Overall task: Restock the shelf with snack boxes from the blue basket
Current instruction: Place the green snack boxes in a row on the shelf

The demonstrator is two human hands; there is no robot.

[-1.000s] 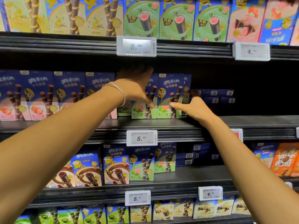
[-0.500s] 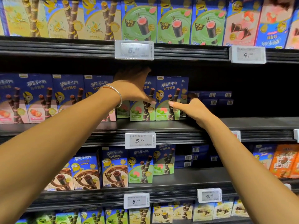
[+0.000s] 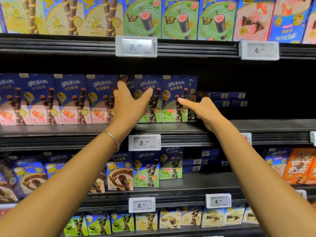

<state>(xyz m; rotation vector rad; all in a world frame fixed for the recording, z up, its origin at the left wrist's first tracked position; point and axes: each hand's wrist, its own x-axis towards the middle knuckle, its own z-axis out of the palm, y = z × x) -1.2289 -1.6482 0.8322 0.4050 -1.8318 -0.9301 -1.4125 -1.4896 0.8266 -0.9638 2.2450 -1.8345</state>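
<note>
Reaching forward from the lower corners of the view, both bare forearms extend to the middle shelf (image 3: pixel 266 124). A thin metal bracelet (image 3: pixel 112 138) sits on the left wrist.

The left hand (image 3: pixel 127 103) is spread, with its fingers straight and apart. Its thumb lies across the front of the left green box (image 3: pixel 154 106), and its fingers point up at the gap between that box and the nearest pink box (image 3: pixel 100 100). It grips nothing.

The right hand (image 3: pixel 203 110) is also spread. Its thumb tip touches the front of the right green box (image 3: pixel 172 89), and its fingers reach past that box's right edge into shadow. Whether they touch the box's side cannot be told.

Both green boxes stand upright, side by side and touching, at the front edge of the shelf. Each is a tall carton with a dark blue upper half carrying white characters. The lower half is green, with a yellow cartoon figure and dark wafer rolls printed on it. A third carton stands behind the right one and is mostly hidden.

Matching pink boxes fill the shelf to the left. A price tag (image 3: pixel 144 142) reading 5.39 is clipped to the shelf edge below the hands.

Farther back and to the right, flat boxes (image 3: pixel 229 100) lie stacked with their barcodes facing out.
</note>
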